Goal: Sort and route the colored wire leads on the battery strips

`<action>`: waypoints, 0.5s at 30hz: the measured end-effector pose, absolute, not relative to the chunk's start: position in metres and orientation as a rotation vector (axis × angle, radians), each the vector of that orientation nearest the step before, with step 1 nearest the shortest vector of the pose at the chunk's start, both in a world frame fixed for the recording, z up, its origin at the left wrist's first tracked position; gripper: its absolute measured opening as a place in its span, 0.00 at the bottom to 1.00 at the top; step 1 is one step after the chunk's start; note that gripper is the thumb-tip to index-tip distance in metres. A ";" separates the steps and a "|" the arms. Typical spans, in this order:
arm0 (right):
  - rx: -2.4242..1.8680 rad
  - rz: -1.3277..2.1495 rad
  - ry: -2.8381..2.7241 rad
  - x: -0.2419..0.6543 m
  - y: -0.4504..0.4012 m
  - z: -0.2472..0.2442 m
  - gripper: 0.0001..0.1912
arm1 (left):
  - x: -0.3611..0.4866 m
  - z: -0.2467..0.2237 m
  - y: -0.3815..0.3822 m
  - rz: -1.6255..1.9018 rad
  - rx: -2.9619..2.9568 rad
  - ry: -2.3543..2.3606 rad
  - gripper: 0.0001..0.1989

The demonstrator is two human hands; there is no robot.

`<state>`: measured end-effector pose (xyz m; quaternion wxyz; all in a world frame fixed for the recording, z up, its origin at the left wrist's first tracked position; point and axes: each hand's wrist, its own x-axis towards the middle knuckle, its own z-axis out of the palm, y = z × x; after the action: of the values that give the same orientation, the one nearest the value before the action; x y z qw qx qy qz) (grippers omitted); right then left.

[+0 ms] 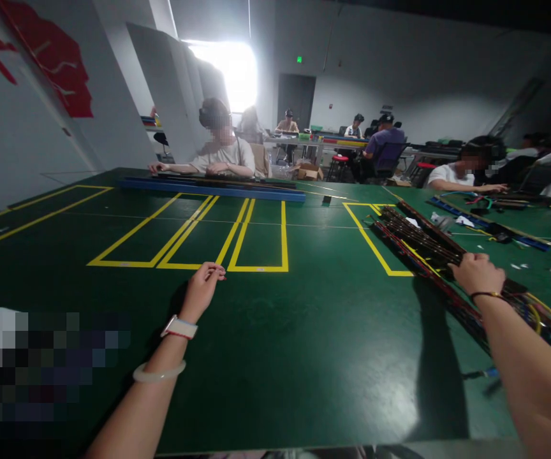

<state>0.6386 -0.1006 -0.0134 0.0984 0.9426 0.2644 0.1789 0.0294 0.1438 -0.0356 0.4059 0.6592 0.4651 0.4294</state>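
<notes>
Over the green table, my left hand [205, 287] is closed with its fingers curled together, close to the near edge of the yellow taped outlines. Whether it pinches anything is too small to tell; a reddish speck shows by the fingertips. On the right, my right hand [479, 274] closes around a long bundle of wires [412, 236], dark brown with red, yellow and blue strands. Its fingertips are partly hidden behind the hand. The bundle lies slantwise across the table, and more loose coloured wires [536, 312] spread out beside my right wrist.
Yellow tape rectangles [285, 239] mark the green table [275, 357]. A blue trough [208, 187] lies along the far edge, where a co-worker [225, 150] sits. Another blue trough [490, 223] with wires and white scraps lies at right, near a second co-worker [467, 169].
</notes>
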 end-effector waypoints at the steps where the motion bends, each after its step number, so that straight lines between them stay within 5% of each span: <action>1: 2.730 0.598 0.821 0.636 -0.100 -0.006 0.24 | 0.031 -0.038 0.144 1.087 1.674 1.169 0.11; 8: 2.497 1.077 1.188 0.593 -0.067 0.050 0.23 | 0.025 -0.061 0.148 1.053 1.827 1.155 0.13; 15: 2.459 0.742 1.836 0.444 0.016 0.046 0.22 | 0.017 -0.052 0.135 1.079 1.987 1.219 0.13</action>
<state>0.4445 0.0157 0.0462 -0.0082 0.7788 0.5815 0.2351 0.0174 0.1349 -0.0521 0.2825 0.7419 0.4554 0.4029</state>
